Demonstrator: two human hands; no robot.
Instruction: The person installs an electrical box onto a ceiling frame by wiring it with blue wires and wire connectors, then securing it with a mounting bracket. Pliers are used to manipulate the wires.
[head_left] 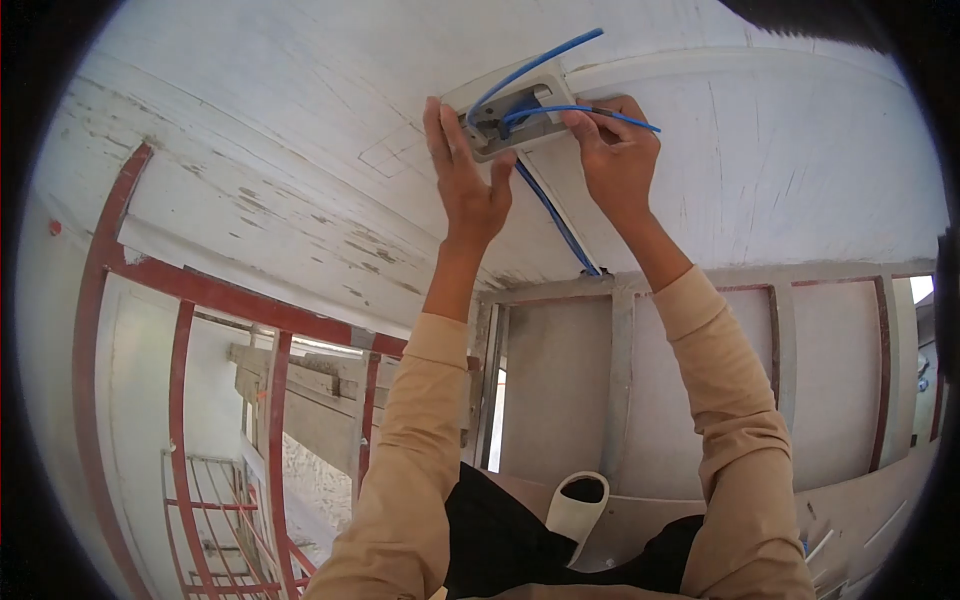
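White boards (300,130) behind; box (540,133) between hands. Left hand (470,195): open, braced on box edge. Right hand (620,160): fingertips closed at opposite end, wire grip unclear. Likely faults: tilt from uneven pressure; snag from loose blue wires (585,39) near fingers.

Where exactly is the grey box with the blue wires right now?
In the head view, the grey box is near the top, just right of centre, between the left hand and right hand, against the white panelling.
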